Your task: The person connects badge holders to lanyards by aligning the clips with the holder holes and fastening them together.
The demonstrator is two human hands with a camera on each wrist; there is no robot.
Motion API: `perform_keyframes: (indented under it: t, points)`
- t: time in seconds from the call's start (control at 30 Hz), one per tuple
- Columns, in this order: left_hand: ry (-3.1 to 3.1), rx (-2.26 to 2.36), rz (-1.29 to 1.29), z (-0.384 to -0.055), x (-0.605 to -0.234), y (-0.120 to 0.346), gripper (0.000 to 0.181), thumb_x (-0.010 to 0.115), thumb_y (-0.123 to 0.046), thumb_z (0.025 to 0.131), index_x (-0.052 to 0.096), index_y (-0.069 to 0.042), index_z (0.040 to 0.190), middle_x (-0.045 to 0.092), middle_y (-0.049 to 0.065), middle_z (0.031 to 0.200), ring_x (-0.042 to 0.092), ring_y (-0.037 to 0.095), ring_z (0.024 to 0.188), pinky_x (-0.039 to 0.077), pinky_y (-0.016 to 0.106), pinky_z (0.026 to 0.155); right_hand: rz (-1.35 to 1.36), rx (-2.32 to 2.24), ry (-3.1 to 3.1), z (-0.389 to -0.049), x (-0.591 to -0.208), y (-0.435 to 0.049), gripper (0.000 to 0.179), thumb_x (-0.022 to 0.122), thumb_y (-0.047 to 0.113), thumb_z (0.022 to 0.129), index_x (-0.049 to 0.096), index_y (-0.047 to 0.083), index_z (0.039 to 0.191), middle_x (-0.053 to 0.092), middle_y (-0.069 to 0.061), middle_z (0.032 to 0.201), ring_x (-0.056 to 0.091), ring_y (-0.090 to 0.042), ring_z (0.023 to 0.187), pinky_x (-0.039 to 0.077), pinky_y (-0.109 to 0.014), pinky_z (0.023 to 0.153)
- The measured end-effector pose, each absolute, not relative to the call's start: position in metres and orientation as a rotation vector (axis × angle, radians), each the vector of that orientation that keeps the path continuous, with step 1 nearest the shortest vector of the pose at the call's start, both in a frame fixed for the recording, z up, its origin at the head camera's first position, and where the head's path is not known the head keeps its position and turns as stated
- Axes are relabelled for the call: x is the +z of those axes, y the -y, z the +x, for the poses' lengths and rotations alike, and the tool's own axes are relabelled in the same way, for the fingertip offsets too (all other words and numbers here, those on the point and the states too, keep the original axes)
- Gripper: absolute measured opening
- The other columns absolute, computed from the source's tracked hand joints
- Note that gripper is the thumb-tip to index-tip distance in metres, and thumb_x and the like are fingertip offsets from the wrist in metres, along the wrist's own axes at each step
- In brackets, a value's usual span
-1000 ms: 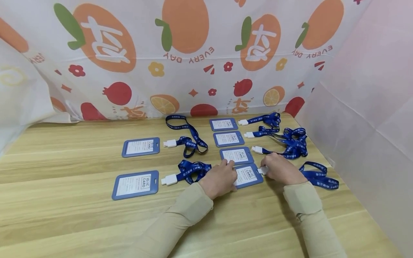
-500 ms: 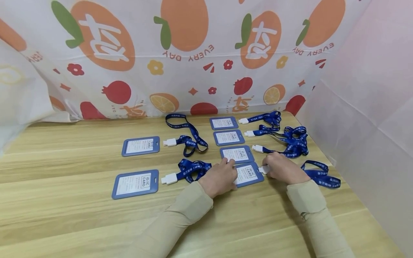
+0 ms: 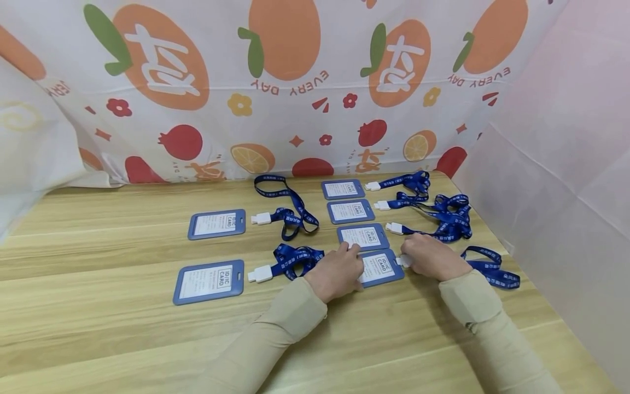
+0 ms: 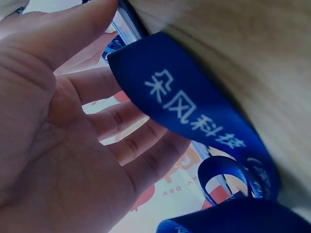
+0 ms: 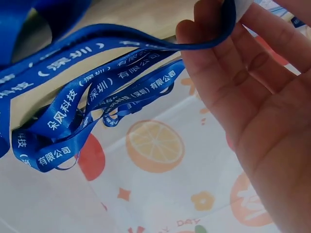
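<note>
Badges (image 3: 216,225), five, lie unclipped; towards the table's (image 3: 538,328) right edge, left hand (image 3: 338,272) grips the sixth badge (image 3: 380,267), right hand (image 3: 433,257) its clip (image 3: 404,261) (whether joined, unclear).

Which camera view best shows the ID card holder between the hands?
Head: the ID card holder shows its printed front, though the left hand hides one end. Left wrist shows only its edge; right wrist, no identifiable part.
</note>
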State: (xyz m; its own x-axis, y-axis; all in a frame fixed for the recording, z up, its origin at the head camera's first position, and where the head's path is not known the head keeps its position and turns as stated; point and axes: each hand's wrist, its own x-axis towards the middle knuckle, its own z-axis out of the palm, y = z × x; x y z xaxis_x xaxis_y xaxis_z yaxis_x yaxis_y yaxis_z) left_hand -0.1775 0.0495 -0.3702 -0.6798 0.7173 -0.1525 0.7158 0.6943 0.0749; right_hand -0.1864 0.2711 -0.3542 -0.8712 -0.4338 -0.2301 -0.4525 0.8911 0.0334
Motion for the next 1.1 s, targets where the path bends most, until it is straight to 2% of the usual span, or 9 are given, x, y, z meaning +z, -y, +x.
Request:
perform_keyframes:
  t: [0.3, 0.53, 0.73, 1.1]
  points:
    - [-2.734, 0.011, 1.166, -0.177, -0.371, -0.049, 0.040, 0.071, -0.042, 0.095, 0.076, -0.008, 0.115, 0.059, 0.011, 0.129, 0.053, 0.025, 0.108, 0.055, 0.033, 0.090, -0.707, 0.138, -2.868, -0.188, -0.357, -0.272, 0.018, 0.079, -0.006, 0.082, 0.077, 0.000, 0.099, 0.071, -0.008, 0.090, 0.064, -0.022, 0.080, 0.057, -0.038, 0.076]
    - [-2.738, 0.002, 1.173, -0.176, -0.371, -0.050, 0.043, 0.071, -0.044, 0.094, 0.076, -0.006, 0.114, 0.059, 0.012, 0.125, 0.052, 0.025, 0.105, 0.056, 0.032, 0.087, -0.756, 0.029, -2.903, -0.186, -0.362, -0.280, 0.027, 0.086, -0.004, 0.076, 0.078, -0.002, 0.102, 0.074, -0.013, 0.096, 0.069, -0.028, 0.089, 0.059, -0.042, 0.081]
    - [-2.720, 0.060, 1.150, -0.178, -0.371, -0.051, 0.039, 0.071, -0.040, 0.094, 0.077, -0.006, 0.113, 0.059, 0.013, 0.125, 0.050, 0.025, 0.103, 0.055, 0.030, 0.083, -0.770, -0.021, -2.910, -0.186, -0.361, -0.283, 0.026, 0.085, -0.006, 0.076, 0.079, -0.001, 0.101, 0.074, -0.014, 0.100, 0.070, -0.030, 0.093, 0.058, -0.044, 0.084]
    - [-2.706, 0.119, 1.105, -0.180, -0.372, -0.052, 0.034, 0.076, -0.037, 0.091, 0.077, -0.007, 0.107, 0.058, 0.012, 0.124, 0.049, 0.026, 0.104, 0.054, 0.029, 0.081, -0.783, -0.049, -2.866, -0.187, -0.362, -0.286, 0.022, 0.083, -0.005, 0.079, 0.079, -0.002, 0.100, 0.071, -0.011, 0.095, 0.067, -0.024, 0.086, 0.058, -0.041, 0.081]
